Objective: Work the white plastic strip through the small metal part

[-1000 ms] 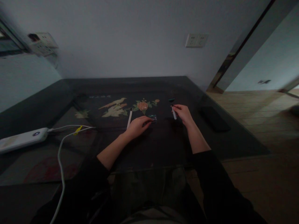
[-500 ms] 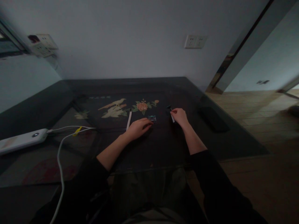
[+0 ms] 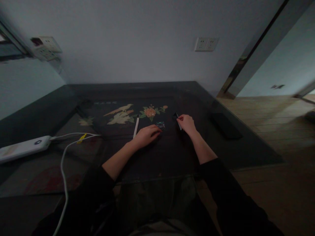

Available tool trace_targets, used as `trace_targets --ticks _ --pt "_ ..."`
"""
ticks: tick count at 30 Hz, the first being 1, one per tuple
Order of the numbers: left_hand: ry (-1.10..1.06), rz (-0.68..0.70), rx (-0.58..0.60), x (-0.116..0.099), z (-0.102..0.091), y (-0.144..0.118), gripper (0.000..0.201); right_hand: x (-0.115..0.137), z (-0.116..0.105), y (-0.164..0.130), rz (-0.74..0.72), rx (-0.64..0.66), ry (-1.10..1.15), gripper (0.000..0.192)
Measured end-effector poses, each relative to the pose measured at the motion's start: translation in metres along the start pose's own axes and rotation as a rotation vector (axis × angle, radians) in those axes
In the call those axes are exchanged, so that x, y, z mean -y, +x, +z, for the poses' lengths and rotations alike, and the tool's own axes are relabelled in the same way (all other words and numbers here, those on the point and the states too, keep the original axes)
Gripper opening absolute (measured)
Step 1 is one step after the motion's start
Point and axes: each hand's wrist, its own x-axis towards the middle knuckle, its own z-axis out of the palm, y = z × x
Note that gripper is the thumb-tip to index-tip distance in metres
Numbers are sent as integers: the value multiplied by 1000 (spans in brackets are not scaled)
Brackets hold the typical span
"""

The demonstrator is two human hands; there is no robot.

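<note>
My right hand pinches a razor by its pale handle. The dark head points away from me, and part of the handle is hidden by the fingers. My left hand rests low on the table, fingers closed at the near edge of a small greenish, see-through case. What is inside the case is too small to make out. Beside the left hand lies a thin white stick with a dark tip, its lower end behind the hand.
The dark glossy table bears a bird-and-flower picture. A flat black object lies at the right. To the left, a white power strip trails a white cable with a yellow tag. The wall stands behind.
My right hand has shifted slightly left with the razor, whose head has turned and moved a little left and nearer. The left hand and small case are almost unmoved.
</note>
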Motion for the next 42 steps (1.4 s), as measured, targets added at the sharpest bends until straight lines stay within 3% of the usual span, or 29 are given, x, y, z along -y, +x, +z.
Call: trace_targets --ticks 32,42 --pt "-12 7 28 -2 -1 -1 24 11 -3 -7 47 38 -197 19" --pt "-6 14 24 -2 -1 -1 24 11 -4 -8 0 51 -192 17"
